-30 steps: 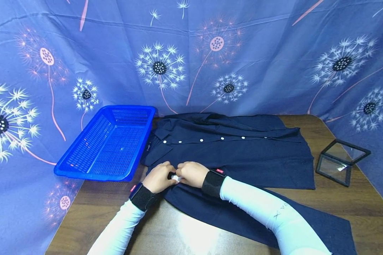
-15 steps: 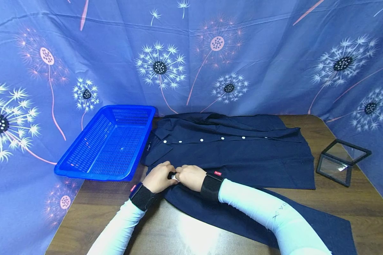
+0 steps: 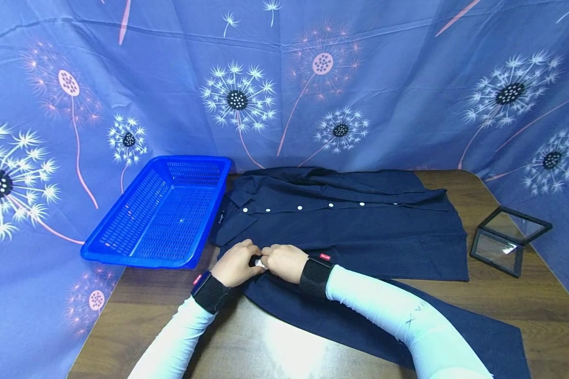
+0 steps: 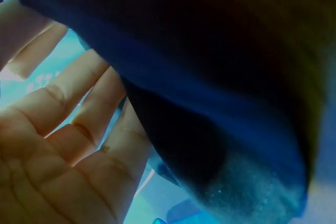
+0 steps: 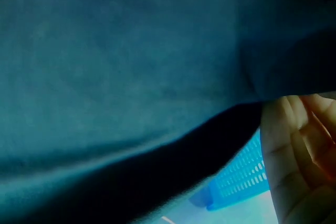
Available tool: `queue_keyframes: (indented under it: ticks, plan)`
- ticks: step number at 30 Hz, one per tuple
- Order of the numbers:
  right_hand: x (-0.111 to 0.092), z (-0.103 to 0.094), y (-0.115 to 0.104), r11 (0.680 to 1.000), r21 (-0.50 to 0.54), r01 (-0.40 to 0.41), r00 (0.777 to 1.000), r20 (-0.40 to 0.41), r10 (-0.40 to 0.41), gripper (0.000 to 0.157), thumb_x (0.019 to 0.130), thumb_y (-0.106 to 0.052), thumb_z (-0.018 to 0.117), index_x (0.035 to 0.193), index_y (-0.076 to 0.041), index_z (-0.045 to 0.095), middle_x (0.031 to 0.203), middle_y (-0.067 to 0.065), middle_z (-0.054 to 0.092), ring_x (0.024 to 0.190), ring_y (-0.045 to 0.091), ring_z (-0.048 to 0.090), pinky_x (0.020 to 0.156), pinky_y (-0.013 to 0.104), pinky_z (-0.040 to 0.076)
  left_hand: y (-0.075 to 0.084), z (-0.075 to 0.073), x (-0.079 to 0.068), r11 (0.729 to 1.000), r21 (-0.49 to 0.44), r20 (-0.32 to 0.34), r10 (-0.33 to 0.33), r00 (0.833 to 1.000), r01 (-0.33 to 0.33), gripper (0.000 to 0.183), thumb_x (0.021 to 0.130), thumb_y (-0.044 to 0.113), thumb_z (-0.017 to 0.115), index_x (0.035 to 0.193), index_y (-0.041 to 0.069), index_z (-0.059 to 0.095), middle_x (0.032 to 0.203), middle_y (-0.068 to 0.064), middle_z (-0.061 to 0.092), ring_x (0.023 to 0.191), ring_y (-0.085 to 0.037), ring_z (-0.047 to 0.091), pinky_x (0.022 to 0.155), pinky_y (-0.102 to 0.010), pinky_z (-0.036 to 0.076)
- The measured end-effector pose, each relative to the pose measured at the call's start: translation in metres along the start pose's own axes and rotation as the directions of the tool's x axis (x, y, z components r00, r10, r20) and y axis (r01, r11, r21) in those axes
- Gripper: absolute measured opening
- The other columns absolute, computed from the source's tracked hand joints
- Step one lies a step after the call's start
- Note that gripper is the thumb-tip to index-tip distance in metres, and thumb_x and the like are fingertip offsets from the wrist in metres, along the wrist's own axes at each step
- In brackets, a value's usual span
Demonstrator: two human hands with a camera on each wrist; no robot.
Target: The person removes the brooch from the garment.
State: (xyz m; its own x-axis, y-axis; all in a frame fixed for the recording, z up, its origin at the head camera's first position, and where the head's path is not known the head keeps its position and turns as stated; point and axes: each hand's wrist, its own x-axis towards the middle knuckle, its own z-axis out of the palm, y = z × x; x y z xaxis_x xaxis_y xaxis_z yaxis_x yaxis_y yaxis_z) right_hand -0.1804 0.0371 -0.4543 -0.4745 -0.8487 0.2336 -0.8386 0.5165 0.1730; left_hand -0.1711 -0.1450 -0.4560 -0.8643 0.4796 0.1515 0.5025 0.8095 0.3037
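A navy button-up shirt (image 3: 360, 237) lies spread on the table, collar at the left, white buttons along its front. Near the shoulder and sleeve on the near side, my left hand (image 3: 236, 266) pinches the cloth, fingers bent. Right beside it my right hand (image 3: 284, 263) pinches the same part, fingertips almost meeting the left ones. Between the thumbs shows a small white thing (image 3: 260, 262), mostly covered; its kind cannot be told. In the left wrist view the fingers (image 4: 79, 103) reach behind dark cloth (image 4: 199, 114). The right wrist view has fingers (image 5: 281, 166) at the cloth's edge.
To the left stands a blue plastic basket (image 3: 156, 261), its near rim close to my left hand. A black folding frame with clear panes (image 3: 509, 237) stands at the right. Behind the wooden table (image 3: 237, 342) hangs a blue dandelion-print curtain (image 3: 275, 137).
My right hand has moved slightly left toward my left hand, then barely shifted. Less of the white thing shows than a second ago. My left hand and the shirt stay about in place.
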Motion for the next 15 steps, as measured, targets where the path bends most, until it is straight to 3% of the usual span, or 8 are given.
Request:
queue_keyframes:
  ticks: [5,15]
  plan:
    - [-0.0013,0.0,0.002,1.0,-0.002,0.005,1.0,-0.029,-0.005,0.004,0.081,-0.019,0.072,0.084,-0.017,0.07,0.084,-0.004,0.064,0.073,0.013,0.064,0.062,0.027,0.053,0.0011,-0.0014,-0.0006,1.0,-0.003,0.005,-0.003,1.0,0.003,0.031,0.077,0.027,0.082,0.098,0.007,0.073,0.086,-0.002,0.062,0.08,-0.016,0.061,0.074,-0.033,0.053]
    - [-0.0043,0.0005,0.0077,0.995,0.098,-0.009,0.997,-0.073,0.016,0.004,0.083,-0.015,0.071,0.082,-0.015,0.067,0.079,-0.003,0.062,0.07,0.012,0.063,0.062,0.029,0.053,0.0011,-0.0033,-0.0029,0.998,-0.055,0.025,-0.03,0.999,0.032,0.033,0.084,0.028,0.076,0.106,0.003,0.072,0.096,-0.005,0.066,0.092,-0.02,0.065,0.083,-0.037,0.054]
